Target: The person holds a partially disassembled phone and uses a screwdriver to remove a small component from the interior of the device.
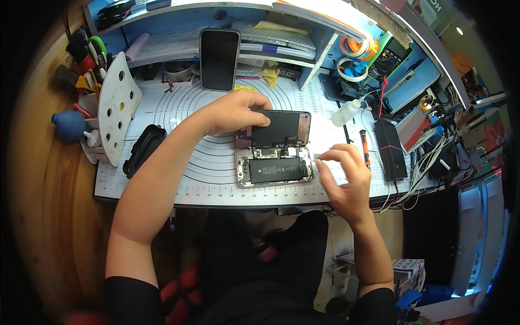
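Observation:
An opened smartphone lies on the white ruled work mat (pixel 216 195) in front of me. Its lower half, the phone body (pixel 276 169), shows a black battery and exposed circuit parts. The detached-looking display panel (pixel 295 127) stands raised along the far edge of the body, its inner side toward me. My left hand (pixel 241 111) grips this panel at its upper left, thumb on the inner face and fingers behind. Beside the body's right edge, my right hand (pixel 346 179) has thumb and forefinger closed in a pinch; what lies between them is too small to make out.
Another smartphone (pixel 220 59) leans upright at the back. On the left are a black tray (pixel 145 150) and a white tool holder (pixel 116 111). To the right lie a white squeeze bottle (pixel 345 112), a screwdriver (pixel 364 146), a black box (pixel 390 149) and tangled cables (pixel 428 168).

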`<action>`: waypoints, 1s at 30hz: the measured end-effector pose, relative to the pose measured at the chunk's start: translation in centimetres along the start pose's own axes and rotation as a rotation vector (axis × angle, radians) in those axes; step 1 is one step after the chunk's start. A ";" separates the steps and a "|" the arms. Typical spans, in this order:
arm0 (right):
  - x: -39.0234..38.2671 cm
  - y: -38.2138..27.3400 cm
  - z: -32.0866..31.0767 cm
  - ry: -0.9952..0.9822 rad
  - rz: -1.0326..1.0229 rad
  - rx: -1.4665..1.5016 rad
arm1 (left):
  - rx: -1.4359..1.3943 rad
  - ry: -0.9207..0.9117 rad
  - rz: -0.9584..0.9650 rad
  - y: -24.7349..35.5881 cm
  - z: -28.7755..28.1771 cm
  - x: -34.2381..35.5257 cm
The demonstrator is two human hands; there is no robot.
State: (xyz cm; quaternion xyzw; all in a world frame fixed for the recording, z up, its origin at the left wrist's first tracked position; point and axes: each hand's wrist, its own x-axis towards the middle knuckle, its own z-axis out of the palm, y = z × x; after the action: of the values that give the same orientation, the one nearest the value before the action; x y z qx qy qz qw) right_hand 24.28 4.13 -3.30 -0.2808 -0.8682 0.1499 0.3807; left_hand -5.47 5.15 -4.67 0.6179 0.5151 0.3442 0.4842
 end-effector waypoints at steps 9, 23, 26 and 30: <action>-1.9 2.7 0.6 -0.032 0.091 0.016 | -0.033 -0.010 0.012 0.1 0.2 0.2; -3.1 6.0 -2.5 0.046 0.508 0.418 | -0.010 0.007 0.009 0.3 0.2 0.1; -3.0 6.2 -3.2 -0.003 0.486 0.251 | 0.004 0.000 -0.002 0.5 0.2 0.0; -2.6 6.2 -3.8 -0.024 0.390 0.085 | 0.005 0.005 -0.002 0.3 0.1 0.0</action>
State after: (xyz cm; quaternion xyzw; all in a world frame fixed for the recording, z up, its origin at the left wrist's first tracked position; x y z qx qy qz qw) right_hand 30.89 7.66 -5.18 -0.4254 -0.7948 0.2608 0.3455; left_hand -5.30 5.11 -4.44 0.6176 0.5178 0.3440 0.4818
